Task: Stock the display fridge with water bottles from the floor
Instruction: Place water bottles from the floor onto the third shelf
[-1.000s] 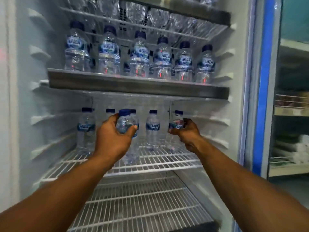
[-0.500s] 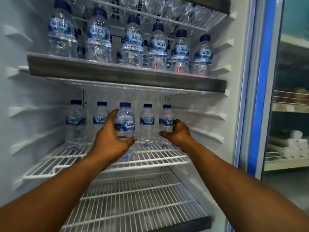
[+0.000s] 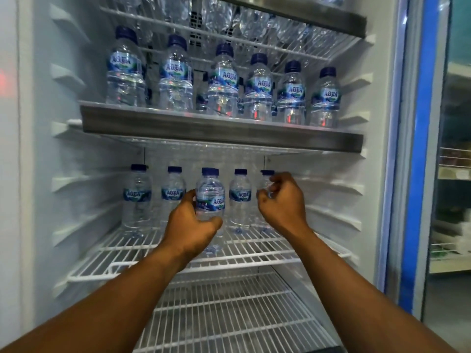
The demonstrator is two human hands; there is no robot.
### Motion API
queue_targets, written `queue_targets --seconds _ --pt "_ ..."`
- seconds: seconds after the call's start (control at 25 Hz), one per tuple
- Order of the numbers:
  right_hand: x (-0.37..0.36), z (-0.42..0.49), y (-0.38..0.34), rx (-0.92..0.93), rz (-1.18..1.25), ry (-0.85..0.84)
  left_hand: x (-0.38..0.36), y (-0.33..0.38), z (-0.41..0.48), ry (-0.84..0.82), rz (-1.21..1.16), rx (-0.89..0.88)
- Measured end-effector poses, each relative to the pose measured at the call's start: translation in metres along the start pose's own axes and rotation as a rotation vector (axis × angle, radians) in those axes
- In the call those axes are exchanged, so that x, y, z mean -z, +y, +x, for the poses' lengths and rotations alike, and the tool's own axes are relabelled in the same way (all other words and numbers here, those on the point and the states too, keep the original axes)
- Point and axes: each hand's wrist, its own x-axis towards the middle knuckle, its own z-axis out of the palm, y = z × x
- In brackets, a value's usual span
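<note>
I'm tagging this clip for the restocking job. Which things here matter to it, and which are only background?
In the job:
- left hand gripping the front bottle
- right hand holding the rightmost bottle
- back-row bottles
- wire shelf

Just there:
- stocked upper shelf
- lower rack
- blue door frame
- outside shelving

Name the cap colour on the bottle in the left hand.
Dark blue; the head view shows the cap.
</note>
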Motion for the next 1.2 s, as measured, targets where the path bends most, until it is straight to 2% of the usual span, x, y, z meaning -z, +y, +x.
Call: queue_targets --seconds 0.04,0.16,0.2,0.36,0.52,0.64,0.8,1.2 --pt "-0.002 -0.008 -0.016 0.017 0.066 -0.085 0.001 -0.001 0.001 0.037 -0.033 0.004" --pt "-0.019 -0.03 -0.053 -0.11 0.215 -0.52 0.003 -0.002 0.002 0.071 0.007 0.002" --pt "-0.027 -0.034 -0.057 -0.112 0.203 -0.58 0.002 -0.002 0.003 0.074 0.034 -0.011" --pt "-0.033 -0.034 -0.047 -0.11 0.193 -0.462 -0.001 -0.001 -0.002 0.015 0.172 0.006" --pt "0.018 0.0 -0.01 -0.225 0.187 -0.214 -0.008 -0.007 -0.001 -0.167 0.582 -0.106" --pt "0.053 0.027 0.022 -0.283 0.114 -0.085 -0.013 -0.006 -0.001 -0.289 0.717 -0.068" --pt "0.052 0.048 0.06 -0.326 0.062 -0.053 -0.013 -0.009 0.001 -0.334 0.743 -0.028" --pt "0.022 0.059 0.091 -0.298 -0.038 -0.113 -0.016 -0.013 0.004 -0.281 0.76 -0.053"
